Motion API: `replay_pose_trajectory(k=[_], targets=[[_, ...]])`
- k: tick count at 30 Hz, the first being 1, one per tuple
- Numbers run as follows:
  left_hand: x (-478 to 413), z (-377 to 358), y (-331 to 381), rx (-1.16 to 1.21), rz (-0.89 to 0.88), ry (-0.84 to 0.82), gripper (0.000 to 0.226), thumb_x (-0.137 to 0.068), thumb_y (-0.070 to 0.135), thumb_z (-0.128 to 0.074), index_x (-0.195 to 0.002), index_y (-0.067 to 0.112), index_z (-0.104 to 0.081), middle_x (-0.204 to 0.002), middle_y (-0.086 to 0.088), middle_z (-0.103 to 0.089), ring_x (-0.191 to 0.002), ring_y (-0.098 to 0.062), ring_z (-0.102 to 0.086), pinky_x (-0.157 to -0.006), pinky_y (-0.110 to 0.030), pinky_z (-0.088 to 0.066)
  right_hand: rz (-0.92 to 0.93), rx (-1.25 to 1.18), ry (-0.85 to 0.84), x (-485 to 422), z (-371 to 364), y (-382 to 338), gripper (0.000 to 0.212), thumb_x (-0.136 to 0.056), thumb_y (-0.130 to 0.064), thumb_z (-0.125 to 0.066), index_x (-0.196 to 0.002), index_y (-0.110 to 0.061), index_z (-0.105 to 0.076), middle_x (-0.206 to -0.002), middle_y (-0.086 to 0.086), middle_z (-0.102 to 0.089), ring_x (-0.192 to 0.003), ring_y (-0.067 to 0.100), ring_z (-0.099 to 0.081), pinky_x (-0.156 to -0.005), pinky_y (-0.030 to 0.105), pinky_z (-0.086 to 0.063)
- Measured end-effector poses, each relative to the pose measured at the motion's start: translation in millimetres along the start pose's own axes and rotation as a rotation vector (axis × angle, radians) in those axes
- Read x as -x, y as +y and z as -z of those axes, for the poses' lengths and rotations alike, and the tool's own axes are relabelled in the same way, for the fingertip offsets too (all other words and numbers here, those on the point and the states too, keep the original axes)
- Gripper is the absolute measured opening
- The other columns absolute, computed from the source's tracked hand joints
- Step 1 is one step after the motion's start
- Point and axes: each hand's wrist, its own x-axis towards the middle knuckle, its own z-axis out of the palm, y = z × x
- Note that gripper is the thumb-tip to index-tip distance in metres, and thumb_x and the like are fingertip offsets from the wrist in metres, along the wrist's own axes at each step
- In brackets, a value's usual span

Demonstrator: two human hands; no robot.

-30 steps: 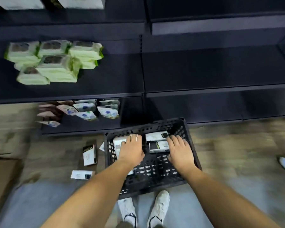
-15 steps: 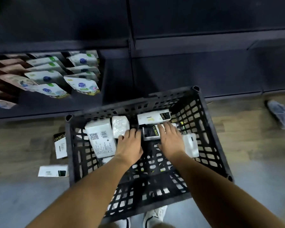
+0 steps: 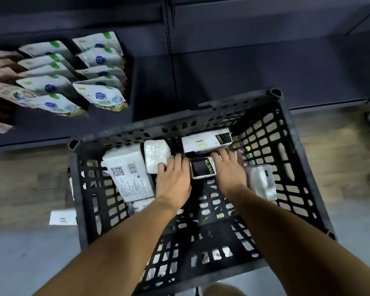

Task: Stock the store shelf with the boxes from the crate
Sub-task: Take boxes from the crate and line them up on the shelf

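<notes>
Starting at far left: pouches (image 3: 98, 99) stand in rows on the low shelf (image 3: 265, 67). Below them a flat box (image 3: 62, 217), white, lies on the floor just outside the left wall of the crate (image 3: 297, 146).

Crate: black, latticed, on the floor in front of the shelf. Contents, left to right:
- QR box (image 3: 129, 174): large, white, lying label-up.
- Pack (image 3: 156, 155): small, white, just beside the QR box.
- Left hand (image 3: 173, 180): palm down, fingers nearly straight, thumb resting on the pack, fingertips at the left edge of the black box. It grasps nothing.
- Black box (image 3: 202, 168): gold lettering, lying flat between the two hands.
- Long box (image 3: 205, 141): white with a black end, just behind the black box, near the far wall.
- Right hand (image 3: 230, 167): palm down, fingers spread and straight, thumb on the black box's right edge. No closed grasp seen.
- Second pack (image 3: 261, 180): white, by the right wall, just beside the right hand.

Motion blur; finer contact cannot be told.
</notes>
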Motion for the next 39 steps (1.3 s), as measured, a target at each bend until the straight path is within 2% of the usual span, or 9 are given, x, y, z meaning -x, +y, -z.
replay_pose_trajectory(k=[3, 8, 13, 18, 24, 29, 33, 39], targets=[[8.0, 14.8, -8.7, 0.016, -0.035, -0.017, 0.073, -0.085, 0.027, -0.062, -0.147, 0.009, -0.028, -0.151, -0.011, -0.028, -0.141, -0.028, -0.025, -0.112, -0.041, -0.028, -0.001, -0.044, 0.037, 8.6, 16.5, -3.0, 0.073, -0.075, -0.015, -0.073, -0.138, -0.021, -0.036, -0.140, 0.004, -0.040, -0.131, 0.026, -0.035, -0.119, 0.044, -0.019], [32.6, 63.6, -15.6, 0.023, -0.076, -0.022, 0.078, -0.084, 0.020, -0.067, -0.149, 0.006, -0.025, -0.151, -0.013, -0.027, -0.142, -0.029, -0.023, -0.116, -0.040, -0.026, 0.022, -0.017, 0.060, 32.8, 68.8, -7.2, 0.081, -0.077, -0.032, -0.078, -0.142, -0.021, -0.032, -0.141, 0.003, -0.043, -0.132, 0.026, -0.037, -0.119, 0.043, -0.020], [60.1, 126.4, -25.5, 0.016, -0.042, -0.008, 0.074, -0.085, 0.020, -0.066, -0.147, 0.009, -0.027, -0.146, -0.010, -0.034, -0.136, -0.027, -0.030, -0.111, -0.039, -0.032, 0.022, 0.021, 0.100, 63.9, 135.4, -12.8, 0.082, -0.073, -0.025, -0.080, -0.142, -0.021, -0.035, -0.137, 0.001, -0.048, -0.129, 0.025, -0.041, -0.118, 0.043, -0.023], [93.0, 192.0, -32.7, -0.005, -0.016, 0.008, 0.071, -0.085, 0.021, -0.067, -0.144, 0.009, -0.030, -0.142, -0.009, -0.038, -0.134, -0.029, -0.033, -0.108, -0.040, -0.034, 0.042, 0.051, 0.165, 101.7, 199.8, -20.3, 0.075, -0.069, -0.016, -0.079, -0.135, -0.022, -0.042, -0.128, 0.000, -0.052, -0.124, 0.025, -0.045, -0.116, 0.043, -0.025], [131.8, 268.3, -35.7, -0.007, 0.018, 0.025, 0.071, -0.085, 0.021, -0.066, -0.145, 0.011, -0.030, -0.142, -0.010, -0.038, -0.133, -0.030, -0.034, -0.102, -0.042, -0.036, 0.047, 0.061, 0.216, 144.6, 277.7, -31.4, 0.069, -0.073, -0.019, -0.078, -0.134, -0.023, -0.043, -0.126, -0.001, -0.053, -0.121, 0.024, -0.047, -0.114, 0.041, -0.027], [168.1, 319.7, -39.6, -0.037, 0.011, 0.042, 0.065, -0.085, 0.018, -0.064, -0.142, 0.013, -0.033, -0.135, -0.008, -0.043, -0.126, -0.030, -0.040, -0.097, -0.041, -0.038, 0.083, 0.061, 0.263, 179.8, 335.2, -41.6, 0.066, -0.077, -0.027, -0.076, -0.133, -0.020, -0.043, -0.126, 0.001, -0.052, -0.120, 0.025, -0.047, -0.113, 0.040, -0.027], [198.7, 345.2, -46.2, -0.025, 0.039, 0.043, 0.061, -0.089, 0.018, -0.060, -0.143, 0.013, -0.032, -0.137, -0.008, -0.042, -0.128, -0.030, -0.039, -0.100, -0.043, -0.038, 0.135, 0.024, 0.325, 202.1, 364.6, -56.8, 0.064, -0.076, -0.025, -0.077, -0.131, -0.021, -0.045, -0.123, 0.000, -0.053, -0.117, 0.024, -0.049, -0.113, 0.039, -0.028], [239.6, 372.1, -60.0, 0.015, 0.186, 0.096, 0.054, -0.086, 0.017, -0.062, -0.133, 0.013, -0.038, -0.134, -0.008, -0.046, -0.127, -0.029, -0.042, -0.098, -0.042, -0.039, 0.276, 0.033, 0.339, 217.6, 396.1, -84.1, 0.065, -0.077, -0.027, -0.077, -0.133, -0.021, -0.044, -0.125, -0.001, -0.053, -0.120, 0.024, -0.048, -0.113, 0.039, -0.029]])
